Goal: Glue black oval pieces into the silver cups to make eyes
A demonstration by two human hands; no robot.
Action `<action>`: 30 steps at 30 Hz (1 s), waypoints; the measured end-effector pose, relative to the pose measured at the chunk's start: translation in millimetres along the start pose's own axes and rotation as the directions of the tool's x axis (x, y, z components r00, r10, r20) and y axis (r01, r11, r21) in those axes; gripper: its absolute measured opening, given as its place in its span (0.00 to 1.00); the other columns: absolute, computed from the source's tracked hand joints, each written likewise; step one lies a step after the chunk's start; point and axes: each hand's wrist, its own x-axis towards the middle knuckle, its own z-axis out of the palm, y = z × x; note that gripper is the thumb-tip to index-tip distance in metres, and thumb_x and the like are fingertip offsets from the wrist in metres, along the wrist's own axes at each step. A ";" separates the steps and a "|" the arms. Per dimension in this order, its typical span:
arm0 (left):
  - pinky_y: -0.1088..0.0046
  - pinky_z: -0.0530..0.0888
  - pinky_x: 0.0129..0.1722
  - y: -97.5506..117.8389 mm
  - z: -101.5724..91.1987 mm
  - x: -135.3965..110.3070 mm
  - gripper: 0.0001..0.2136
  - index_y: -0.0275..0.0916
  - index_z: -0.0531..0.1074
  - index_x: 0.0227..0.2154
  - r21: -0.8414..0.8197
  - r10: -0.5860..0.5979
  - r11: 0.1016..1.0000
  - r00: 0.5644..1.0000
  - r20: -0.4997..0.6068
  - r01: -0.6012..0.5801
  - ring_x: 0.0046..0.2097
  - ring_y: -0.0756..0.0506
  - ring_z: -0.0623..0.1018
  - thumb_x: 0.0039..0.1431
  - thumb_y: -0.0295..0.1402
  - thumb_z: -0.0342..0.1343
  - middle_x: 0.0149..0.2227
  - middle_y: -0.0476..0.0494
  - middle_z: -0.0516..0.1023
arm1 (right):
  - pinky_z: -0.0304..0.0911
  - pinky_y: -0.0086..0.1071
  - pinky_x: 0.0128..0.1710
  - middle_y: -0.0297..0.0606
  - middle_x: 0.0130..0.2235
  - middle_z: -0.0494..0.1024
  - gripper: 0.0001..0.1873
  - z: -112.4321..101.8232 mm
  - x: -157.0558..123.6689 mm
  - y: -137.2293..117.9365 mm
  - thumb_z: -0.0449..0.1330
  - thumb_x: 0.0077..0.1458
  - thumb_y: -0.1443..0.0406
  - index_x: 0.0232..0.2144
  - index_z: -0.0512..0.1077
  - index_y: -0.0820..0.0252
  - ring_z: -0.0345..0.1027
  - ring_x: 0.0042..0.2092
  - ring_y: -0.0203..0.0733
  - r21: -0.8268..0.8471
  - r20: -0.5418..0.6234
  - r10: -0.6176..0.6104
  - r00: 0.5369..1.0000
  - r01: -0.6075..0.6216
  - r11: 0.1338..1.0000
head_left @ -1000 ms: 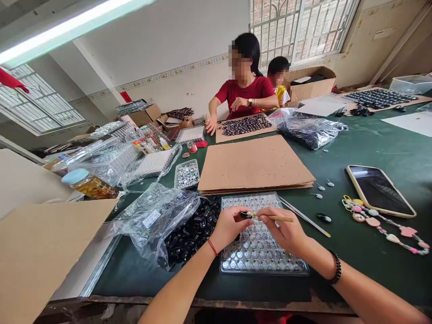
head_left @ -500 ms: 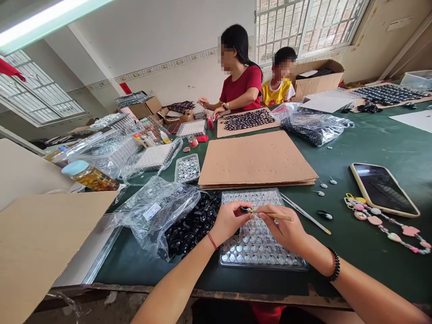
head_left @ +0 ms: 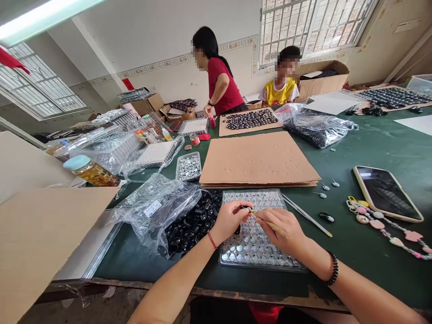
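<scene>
My left hand [head_left: 230,219] is closed, pinching a small glossy black piece [head_left: 249,208] between thumb and fingertips. In my right hand [head_left: 282,229] is a slim wooden stick [head_left: 277,229], its tip meeting the black piece. Both hands are above a clear plastic tray [head_left: 263,258] filled with rows of round, silvery discs. Left of the tray, a heap of similar black pieces [head_left: 189,229] spills from a clear plastic bag [head_left: 145,209]. The fingers partly cover the held piece, so its detail is hidden.
Stacked cardboard [head_left: 259,159] lies beyond the tray, beside a small tub of metal discs [head_left: 188,166]. Tweezers [head_left: 308,216], a loose black piece [head_left: 326,217] and a phone [head_left: 388,193] lie to the right. Two people [head_left: 222,85] are across the table.
My right hand has tilted the stick so its rear end points lower. Across the table, the person in red has leaned to the left, one hand now near a red bottle.
</scene>
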 end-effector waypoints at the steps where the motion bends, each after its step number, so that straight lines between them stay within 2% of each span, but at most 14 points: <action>1: 0.74 0.71 0.28 0.0 0.8 0.2 0.10 0.34 0.73 0.33 -0.030 -0.002 1.000 1.000 -0.008 0.001 0.27 0.49 0.73 0.49 0.32 0.52 0.24 0.46 0.74 | 0.55 0.30 0.29 0.38 0.29 0.71 0.10 0.4 0.5 -1.0 0.45 0.63 0.68 0.32 0.64 0.61 0.64 0.28 0.38 -0.014 0.006 -0.011 1.000 0.011 1.000; 7: 0.75 0.70 0.28 -1.8 6.4 -0.6 0.09 0.35 0.71 0.31 0.007 0.063 0.998 0.995 -0.074 -0.063 0.27 0.49 0.73 0.52 0.34 0.50 0.25 0.47 0.73 | 0.55 0.30 0.27 0.38 0.26 0.70 0.14 3.4 2.2 -6.0 0.43 0.63 0.68 0.29 0.64 0.62 0.63 0.26 0.37 -0.055 0.009 -0.020 1.000 0.020 0.998; 9: 0.76 0.70 0.28 -1.6 7.2 -2.1 0.08 0.36 0.70 0.31 0.008 0.084 0.996 0.993 -0.080 -0.084 0.27 0.50 0.73 0.53 0.35 0.50 0.26 0.47 0.72 | 0.56 0.30 0.27 0.39 0.27 0.70 0.14 3.0 2.1 -5.7 0.42 0.63 0.66 0.31 0.65 0.62 0.63 0.27 0.38 0.040 -0.020 0.054 0.998 -0.053 0.998; 10: 0.76 0.69 0.28 -1.2 7.3 -3.1 0.09 0.36 0.70 0.31 0.005 0.090 0.996 0.993 -0.076 -0.090 0.27 0.50 0.72 0.53 0.35 0.50 0.25 0.48 0.71 | 0.56 0.30 0.26 0.38 0.27 0.70 0.13 2.3 2.4 -5.1 0.43 0.63 0.64 0.32 0.65 0.61 0.63 0.26 0.37 0.123 -0.029 0.131 0.991 -0.127 0.984; 12: 0.76 0.69 0.27 -0.2 7.2 -5.0 0.09 0.36 0.69 0.31 -0.002 0.099 0.995 0.994 -0.051 -0.099 0.27 0.50 0.72 0.54 0.36 0.50 0.25 0.48 0.70 | 0.57 0.29 0.23 0.37 0.26 0.69 0.14 0.0 4.3 -3.0 0.43 0.63 0.60 0.32 0.64 0.61 0.62 0.22 0.36 0.367 0.000 0.342 0.940 -0.318 0.874; 14: 0.76 0.68 0.27 0.7 6.9 -6.4 0.10 0.36 0.68 0.31 -0.005 0.113 0.994 0.993 -0.029 -0.114 0.27 0.50 0.72 0.54 0.37 0.50 0.24 0.48 0.70 | 0.58 0.28 0.21 0.36 0.24 0.67 0.17 -2.2 7.3 0.5 0.44 0.62 0.56 0.29 0.62 0.61 0.60 0.20 0.35 0.620 0.070 0.523 0.850 -0.447 0.644; 16: 0.76 0.68 0.27 1.2 6.7 -6.6 0.10 0.36 0.68 0.32 -0.009 0.115 0.993 0.993 -0.035 -0.116 0.27 0.50 0.72 0.54 0.38 0.50 0.25 0.48 0.70 | 0.59 0.28 0.20 0.34 0.22 0.64 0.19 -2.9 10.2 5.3 0.45 0.60 0.54 0.24 0.58 0.60 0.60 0.20 0.35 0.777 0.087 0.621 0.779 -0.443 0.447; 17: 0.76 0.69 0.27 1.4 6.6 -6.4 0.10 0.36 0.68 0.32 -0.023 0.105 0.994 0.994 -0.038 -0.106 0.27 0.50 0.72 0.54 0.38 0.50 0.25 0.48 0.70 | 0.58 0.27 0.18 0.33 0.21 0.63 0.20 -2.6 11.0 8.0 0.45 0.60 0.54 0.22 0.56 0.60 0.58 0.20 0.35 0.805 0.078 0.650 0.756 -0.432 0.406; 19: 0.75 0.69 0.27 1.8 6.7 -5.9 0.11 0.36 0.69 0.33 -0.049 0.077 0.996 0.997 -0.017 -0.078 0.27 0.50 0.72 0.54 0.38 0.50 0.25 0.47 0.71 | 0.54 0.25 0.16 0.32 0.21 0.61 0.19 -0.5 11.3 13.2 0.48 0.58 0.54 0.21 0.56 0.60 0.55 0.19 0.33 0.773 0.052 0.669 0.741 -0.454 0.442; 22: 0.74 0.70 0.28 2.8 7.9 -6.6 0.12 0.36 0.70 0.36 -0.033 0.084 0.996 0.995 0.048 -0.082 0.27 0.50 0.72 0.54 0.38 0.50 0.26 0.46 0.73 | 0.56 0.26 0.20 0.34 0.25 0.66 0.13 4.1 9.9 18.1 0.52 0.55 0.57 0.26 0.63 0.61 0.59 0.24 0.36 0.581 0.076 0.607 0.791 -0.530 0.618; 23: 0.74 0.70 0.29 3.0 8.5 -7.3 0.12 0.36 0.70 0.37 -0.010 0.101 0.995 0.993 0.064 -0.101 0.27 0.50 0.71 0.54 0.38 0.50 0.27 0.46 0.73 | 0.59 0.27 0.24 0.35 0.27 0.68 0.11 5.5 9.7 18.7 0.54 0.54 0.58 0.29 0.65 0.61 0.62 0.28 0.38 0.534 0.100 0.584 0.806 -0.538 0.652; 25: 0.73 0.70 0.29 3.1 10.0 -8.5 0.13 0.37 0.70 0.39 0.038 0.135 0.990 0.987 0.089 -0.138 0.27 0.50 0.71 0.54 0.37 0.50 0.29 0.45 0.74 | 0.61 0.29 0.28 0.37 0.31 0.70 0.08 7.8 10.4 18.1 0.55 0.51 0.61 0.31 0.66 0.61 0.64 0.32 0.40 0.521 0.163 0.559 0.813 -0.552 0.651; 27: 0.73 0.69 0.31 2.9 10.8 -9.0 0.12 0.38 0.69 0.40 0.067 0.156 0.984 0.982 0.103 -0.163 0.29 0.50 0.71 0.54 0.36 0.50 0.34 0.44 0.74 | 0.62 0.29 0.29 0.38 0.32 0.71 0.08 8.7 12.3 16.4 0.56 0.49 0.62 0.32 0.67 0.61 0.65 0.34 0.41 0.568 0.209 0.548 0.810 -0.557 0.607; 30: 0.74 0.69 0.31 4.2 7.7 -8.3 0.14 0.39 0.65 0.43 0.118 0.152 0.979 0.982 0.110 -0.165 0.30 0.50 0.71 0.53 0.33 0.51 0.37 0.44 0.73 | 0.61 0.28 0.28 0.38 0.33 0.72 0.11 5.0 15.6 17.9 0.57 0.46 0.63 0.34 0.68 0.63 0.65 0.34 0.41 0.589 0.225 0.541 0.810 -0.556 0.587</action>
